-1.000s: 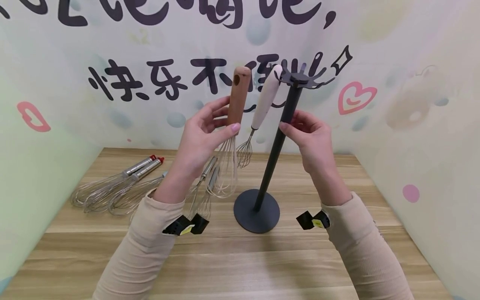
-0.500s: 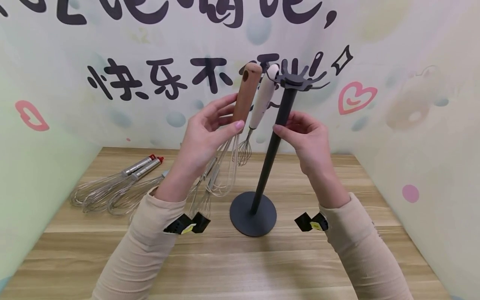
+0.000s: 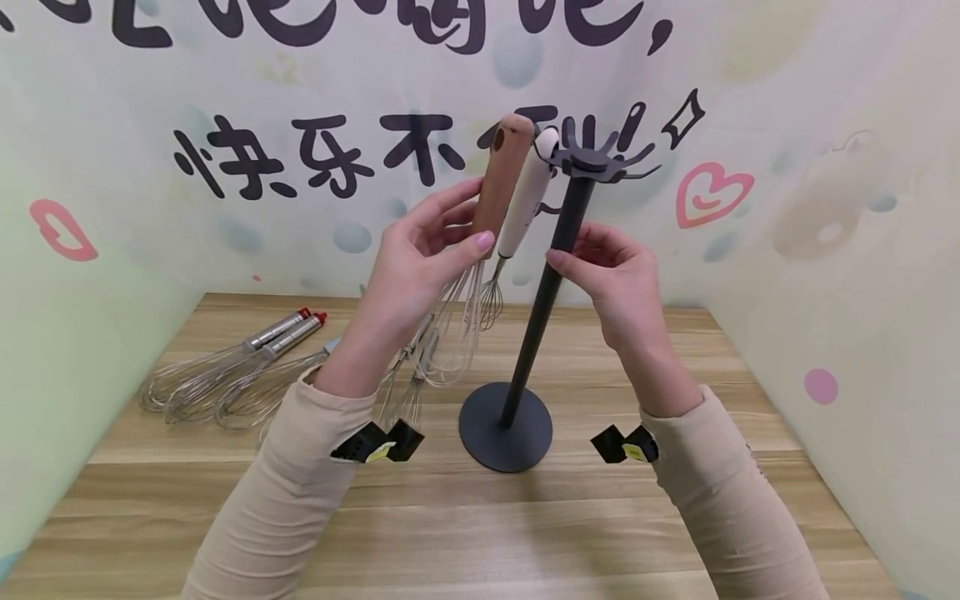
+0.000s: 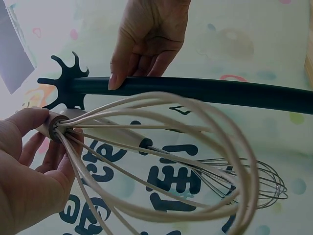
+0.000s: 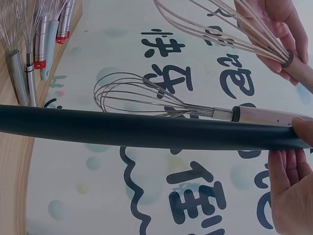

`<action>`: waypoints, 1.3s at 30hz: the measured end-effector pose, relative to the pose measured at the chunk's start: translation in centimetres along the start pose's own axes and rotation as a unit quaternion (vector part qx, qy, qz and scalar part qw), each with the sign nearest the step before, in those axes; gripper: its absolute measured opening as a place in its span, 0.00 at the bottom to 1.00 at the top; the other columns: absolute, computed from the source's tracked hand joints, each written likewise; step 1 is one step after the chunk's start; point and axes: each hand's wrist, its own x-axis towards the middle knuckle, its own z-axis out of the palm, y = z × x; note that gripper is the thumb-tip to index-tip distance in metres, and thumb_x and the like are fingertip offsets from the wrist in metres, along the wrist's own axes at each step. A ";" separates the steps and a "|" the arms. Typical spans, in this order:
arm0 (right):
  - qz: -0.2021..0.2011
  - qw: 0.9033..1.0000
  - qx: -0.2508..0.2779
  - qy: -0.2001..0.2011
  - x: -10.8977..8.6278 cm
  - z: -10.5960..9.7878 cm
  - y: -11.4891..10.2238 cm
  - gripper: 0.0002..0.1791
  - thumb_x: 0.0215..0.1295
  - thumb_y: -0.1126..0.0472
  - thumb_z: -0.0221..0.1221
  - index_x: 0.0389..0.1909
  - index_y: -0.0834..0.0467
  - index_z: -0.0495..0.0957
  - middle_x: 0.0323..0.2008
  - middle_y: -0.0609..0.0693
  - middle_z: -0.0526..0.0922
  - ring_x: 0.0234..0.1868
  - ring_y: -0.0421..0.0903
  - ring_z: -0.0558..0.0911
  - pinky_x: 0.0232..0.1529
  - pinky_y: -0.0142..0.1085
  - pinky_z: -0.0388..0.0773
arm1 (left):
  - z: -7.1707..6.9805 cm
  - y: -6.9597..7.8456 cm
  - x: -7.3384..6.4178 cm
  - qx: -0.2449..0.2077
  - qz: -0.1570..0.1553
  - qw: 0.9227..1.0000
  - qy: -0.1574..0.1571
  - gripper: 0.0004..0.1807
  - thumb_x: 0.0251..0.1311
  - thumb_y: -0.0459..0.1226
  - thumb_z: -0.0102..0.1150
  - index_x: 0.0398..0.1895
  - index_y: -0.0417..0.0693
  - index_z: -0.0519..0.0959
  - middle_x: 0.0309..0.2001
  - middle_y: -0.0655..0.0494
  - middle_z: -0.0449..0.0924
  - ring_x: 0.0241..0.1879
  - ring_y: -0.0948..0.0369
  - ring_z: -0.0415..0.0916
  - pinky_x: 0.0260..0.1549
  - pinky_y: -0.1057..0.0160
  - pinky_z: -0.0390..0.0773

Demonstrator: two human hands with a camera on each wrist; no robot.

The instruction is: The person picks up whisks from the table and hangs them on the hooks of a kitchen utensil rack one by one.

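Observation:
My left hand [image 3: 423, 258] holds a whisk [image 3: 501, 187] by its brown wooden handle, wires hanging down. The handle's top is close to the hooks of a black utensil stand [image 3: 543, 308]; whether it touches a hook I cannot tell. My right hand [image 3: 618, 279] pinches the stand's pole below the hooked top, and the pole leans to the right. A whisk with a white handle [image 3: 527, 200] hangs from a hook on the left side. In the left wrist view, pale wire loops [image 4: 244, 161] of the wooden-handled whisk spread in front of the white-handled one.
On the wooden table [image 3: 480, 533], several metal whisks [image 3: 225, 371] lie at the left, some with red-tipped handles. More whisks [image 3: 412, 379] lie behind my left forearm. A printed wall [image 3: 337, 233] stands behind the table.
My left hand has moved the wooden-handled whisk right and slightly up, closer to the stand's hooks. The stand's top and base have shifted a little left, with my right hand still holding the pole.

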 end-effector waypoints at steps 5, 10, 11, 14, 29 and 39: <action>0.002 1.000 -0.007 -0.003 0.0 0.0 -0.1 0.11 0.54 0.70 0.66 0.32 0.50 0.81 0.27 0.42 0.80 0.33 0.40 0.78 0.38 0.25 0.80 | 0.3 0.0 0.1 -0.006 0.003 1.000 -0.006 0.29 0.62 0.30 0.57 0.67 0.49 0.68 0.62 0.47 0.72 0.57 0.55 0.74 0.56 0.58 0.77; 0.002 1.000 -0.006 -0.001 0.1 0.0 -0.1 0.11 0.53 0.71 0.66 0.31 0.50 0.81 0.26 0.41 0.80 0.33 0.39 0.78 0.38 0.25 0.80 | 0.6 -0.2 0.2 -0.016 0.002 1.000 -0.008 0.28 0.62 0.29 0.56 0.67 0.47 0.68 0.62 0.45 0.73 0.56 0.54 0.75 0.56 0.59 0.78; 0.001 1.000 -0.005 0.000 0.1 0.0 -0.1 0.12 0.53 0.71 0.66 0.31 0.50 0.81 0.26 0.41 0.80 0.32 0.39 0.78 0.37 0.25 0.80 | 0.7 -0.2 0.2 -0.017 0.002 1.000 -0.009 0.28 0.62 0.29 0.56 0.67 0.47 0.68 0.62 0.45 0.73 0.56 0.54 0.75 0.56 0.59 0.78; -0.004 1.000 -0.004 -0.001 0.1 -0.1 0.0 0.12 0.53 0.72 0.66 0.30 0.49 0.81 0.25 0.41 0.80 0.31 0.38 0.78 0.37 0.25 0.79 | 0.8 -0.3 0.4 -0.018 0.004 1.000 -0.010 0.28 0.62 0.29 0.56 0.67 0.47 0.68 0.61 0.44 0.73 0.56 0.54 0.75 0.56 0.58 0.77; -0.009 0.999 -0.025 -0.018 0.1 -0.4 -0.1 0.11 0.55 0.69 0.65 0.33 0.49 0.80 0.27 0.41 0.80 0.33 0.38 0.79 0.40 0.25 0.80 | 1.2 -0.9 0.7 -0.020 -0.006 1.000 -0.009 0.28 0.62 0.31 0.57 0.67 0.50 0.68 0.59 0.46 0.72 0.54 0.56 0.75 0.55 0.61 0.77; -0.002 0.999 0.009 -0.050 0.2 -0.9 0.0 0.10 0.60 0.69 0.61 0.35 0.50 0.80 0.29 0.40 0.81 0.34 0.37 0.79 0.43 0.25 0.80 | 1.3 -1.2 0.9 -0.016 -0.010 1.000 -0.006 0.26 0.62 0.31 0.58 0.65 0.49 0.70 0.58 0.46 0.75 0.54 0.56 0.76 0.56 0.61 0.77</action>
